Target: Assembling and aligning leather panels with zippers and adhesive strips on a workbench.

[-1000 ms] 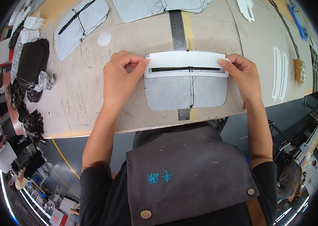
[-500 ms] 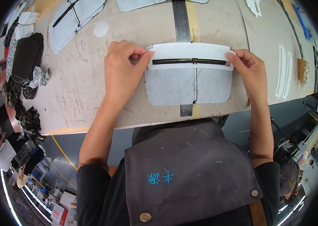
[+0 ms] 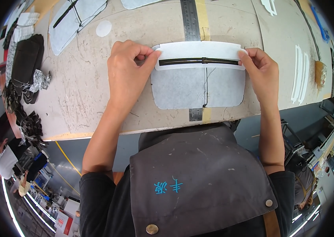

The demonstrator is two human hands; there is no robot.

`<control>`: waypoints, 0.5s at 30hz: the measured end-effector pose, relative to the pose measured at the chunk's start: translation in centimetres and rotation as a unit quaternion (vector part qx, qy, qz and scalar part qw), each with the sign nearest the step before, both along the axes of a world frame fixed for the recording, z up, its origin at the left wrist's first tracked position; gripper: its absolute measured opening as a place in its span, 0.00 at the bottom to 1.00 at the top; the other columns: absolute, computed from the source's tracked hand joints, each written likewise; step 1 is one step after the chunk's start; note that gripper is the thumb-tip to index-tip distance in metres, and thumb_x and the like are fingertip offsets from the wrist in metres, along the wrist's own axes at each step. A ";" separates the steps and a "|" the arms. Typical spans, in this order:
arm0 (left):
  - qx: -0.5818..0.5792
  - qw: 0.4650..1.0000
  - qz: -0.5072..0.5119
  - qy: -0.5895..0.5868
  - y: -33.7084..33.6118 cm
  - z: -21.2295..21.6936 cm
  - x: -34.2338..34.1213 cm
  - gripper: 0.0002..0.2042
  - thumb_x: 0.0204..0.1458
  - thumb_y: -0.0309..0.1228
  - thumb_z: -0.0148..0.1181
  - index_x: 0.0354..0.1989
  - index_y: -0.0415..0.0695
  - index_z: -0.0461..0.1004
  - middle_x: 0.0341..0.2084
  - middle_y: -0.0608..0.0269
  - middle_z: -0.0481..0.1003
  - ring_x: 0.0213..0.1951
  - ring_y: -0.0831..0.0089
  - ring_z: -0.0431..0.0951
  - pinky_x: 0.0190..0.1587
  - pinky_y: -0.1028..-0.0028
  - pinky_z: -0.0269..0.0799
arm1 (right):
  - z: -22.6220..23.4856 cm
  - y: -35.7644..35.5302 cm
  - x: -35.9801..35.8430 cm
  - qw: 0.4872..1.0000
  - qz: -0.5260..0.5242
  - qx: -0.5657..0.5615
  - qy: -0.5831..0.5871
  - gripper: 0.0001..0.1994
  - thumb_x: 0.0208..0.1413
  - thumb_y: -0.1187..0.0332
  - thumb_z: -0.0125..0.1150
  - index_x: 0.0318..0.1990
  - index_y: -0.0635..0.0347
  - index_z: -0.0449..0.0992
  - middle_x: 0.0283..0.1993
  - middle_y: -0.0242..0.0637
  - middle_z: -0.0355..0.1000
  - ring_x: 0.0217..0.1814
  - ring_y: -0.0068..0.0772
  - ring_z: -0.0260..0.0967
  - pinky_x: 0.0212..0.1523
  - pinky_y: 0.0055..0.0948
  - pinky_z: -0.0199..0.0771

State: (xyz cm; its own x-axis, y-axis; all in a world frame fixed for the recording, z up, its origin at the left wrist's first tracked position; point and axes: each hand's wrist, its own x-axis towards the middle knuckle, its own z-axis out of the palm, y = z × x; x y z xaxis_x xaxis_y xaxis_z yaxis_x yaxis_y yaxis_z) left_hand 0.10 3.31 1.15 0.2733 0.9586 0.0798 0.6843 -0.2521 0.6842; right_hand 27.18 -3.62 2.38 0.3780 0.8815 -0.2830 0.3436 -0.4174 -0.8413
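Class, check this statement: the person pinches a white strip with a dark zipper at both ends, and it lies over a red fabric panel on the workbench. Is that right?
Not quite: the fabric panel is grey, not red, as the head view shows. The rest stands: the left hand and the right hand pinch the ends of the white strip with its dark zipper, over that panel on the workbench.

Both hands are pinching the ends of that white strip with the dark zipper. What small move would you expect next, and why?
Probably pressing the white strip flat onto the grey fabric panel. The left hand and right hand hold its ends level along the panel's top edge, and the dark zipper lies straight.
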 end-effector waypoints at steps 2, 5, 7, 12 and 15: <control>0.000 1.000 0.003 0.005 -0.1 0.0 0.0 0.07 0.47 0.29 0.71 0.25 0.39 0.80 0.22 0.66 0.73 0.28 0.77 0.71 0.31 0.76 0.68 | -0.4 0.0 0.0 0.999 -0.010 0.035 -0.012 0.11 0.56 0.66 0.66 0.35 0.68 0.79 0.26 0.28 0.74 0.28 0.13 0.67 0.30 0.16 0.66; 0.011 1.000 0.003 0.001 -0.1 -0.1 0.0 0.07 0.46 0.28 0.71 0.25 0.39 0.80 0.21 0.67 0.73 0.28 0.77 0.71 0.30 0.76 0.68 | -0.6 0.0 0.0 0.999 -0.010 0.042 -0.017 0.11 0.56 0.66 0.66 0.35 0.68 0.79 0.26 0.28 0.74 0.28 0.14 0.67 0.29 0.16 0.66; 0.019 1.000 0.001 -0.005 -0.2 -0.3 0.1 0.06 0.46 0.27 0.71 0.25 0.39 0.80 0.21 0.67 0.73 0.28 0.77 0.71 0.30 0.76 0.68 | -0.8 0.0 0.0 0.999 -0.010 0.042 -0.018 0.10 0.56 0.66 0.66 0.35 0.68 0.79 0.26 0.28 0.74 0.28 0.14 0.68 0.29 0.16 0.66; 0.048 0.999 -0.005 -0.015 -0.5 -0.7 0.1 0.06 0.46 0.26 0.71 0.25 0.39 0.79 0.22 0.66 0.73 0.29 0.75 0.71 0.31 0.76 0.68 | -0.7 0.0 0.0 0.999 -0.012 0.045 -0.025 0.11 0.56 0.66 0.66 0.35 0.68 0.79 0.26 0.29 0.74 0.28 0.14 0.68 0.29 0.17 0.66; 0.088 0.996 -0.019 -0.005 -0.6 -1.0 0.1 0.06 0.46 0.25 0.71 0.25 0.39 0.78 0.23 0.65 0.73 0.30 0.73 0.70 0.31 0.75 0.68 | -0.3 0.0 0.3 0.999 -0.007 0.046 -0.024 0.11 0.55 0.66 0.67 0.35 0.68 0.79 0.26 0.29 0.74 0.28 0.14 0.68 0.30 0.17 0.67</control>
State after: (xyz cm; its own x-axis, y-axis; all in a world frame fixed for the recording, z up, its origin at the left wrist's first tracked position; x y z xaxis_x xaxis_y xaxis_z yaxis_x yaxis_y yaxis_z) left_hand 0.19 2.71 0.13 0.3068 0.9185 0.2495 0.6654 -0.3944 0.6338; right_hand 27.44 -3.62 2.12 0.4022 0.8973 -0.1819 0.3791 -0.3440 -0.8590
